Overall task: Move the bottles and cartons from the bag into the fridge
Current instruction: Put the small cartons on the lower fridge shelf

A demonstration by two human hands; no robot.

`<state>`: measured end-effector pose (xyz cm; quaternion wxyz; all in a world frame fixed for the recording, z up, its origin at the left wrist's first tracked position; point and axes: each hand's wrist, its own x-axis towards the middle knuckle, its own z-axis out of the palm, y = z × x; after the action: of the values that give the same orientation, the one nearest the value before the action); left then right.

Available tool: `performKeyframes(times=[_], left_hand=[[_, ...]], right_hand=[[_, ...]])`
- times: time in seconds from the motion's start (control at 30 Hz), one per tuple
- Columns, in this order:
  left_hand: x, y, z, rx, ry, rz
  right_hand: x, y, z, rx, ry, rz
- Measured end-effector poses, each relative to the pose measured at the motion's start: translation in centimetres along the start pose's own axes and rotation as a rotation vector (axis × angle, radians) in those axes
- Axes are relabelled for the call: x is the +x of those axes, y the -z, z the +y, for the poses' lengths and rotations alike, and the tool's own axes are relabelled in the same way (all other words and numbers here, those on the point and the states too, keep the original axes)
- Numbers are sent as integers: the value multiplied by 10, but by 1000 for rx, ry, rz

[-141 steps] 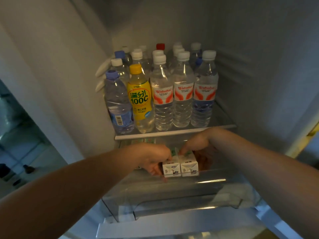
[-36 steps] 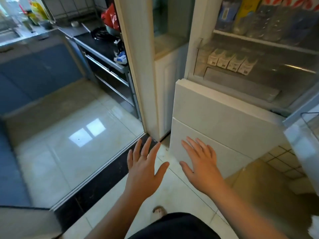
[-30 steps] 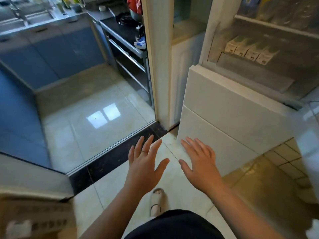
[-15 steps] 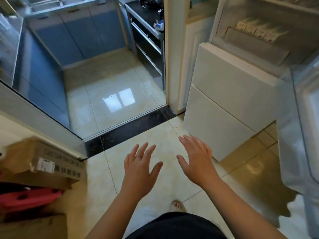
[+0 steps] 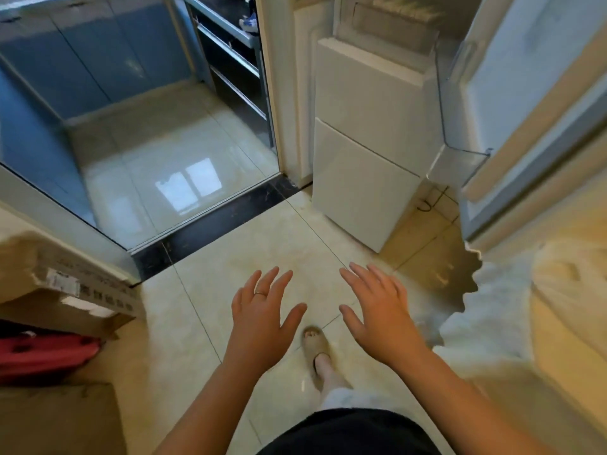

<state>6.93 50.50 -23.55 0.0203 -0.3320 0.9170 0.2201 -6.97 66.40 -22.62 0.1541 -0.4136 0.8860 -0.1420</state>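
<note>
The view has swung down from inside the fridge to the shiny tiled floor, which now fills the middle of the frame. The white fridge has slid to the upper right, and its open door stands along the right edge.

A few seconds ago both hands were setting little cartons down in the clear drawer. Now those cartons are only a pale, blurry row at the very top of the frame. They have been left in the fridge.

At the right edge a crinkly white bag has come into view. It is blurred, but it looks like the bag that holds the drinks. I cannot tell what is left in it. A cardboard box has also come in at the left edge.

The left hand and the right hand hang side by side over the floor in the lower middle, not touching. Their fingers are straight and spread, and they hold nothing. A foot in a slipper shows between them.

So one load is put away. I think the person is turning back to the bag, which is near the right hand, to fetch more.
</note>
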Motion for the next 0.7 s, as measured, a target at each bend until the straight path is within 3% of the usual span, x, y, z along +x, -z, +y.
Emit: performKeyframes(times=[0.37,0.7], left_hand=[[-91,-65,82,51,-234,-194],[-126,-159,271,68,-432,-226]], right_hand=[[-155,-11,82,78,-237,51],[-291,45,246,124,-445,231]])
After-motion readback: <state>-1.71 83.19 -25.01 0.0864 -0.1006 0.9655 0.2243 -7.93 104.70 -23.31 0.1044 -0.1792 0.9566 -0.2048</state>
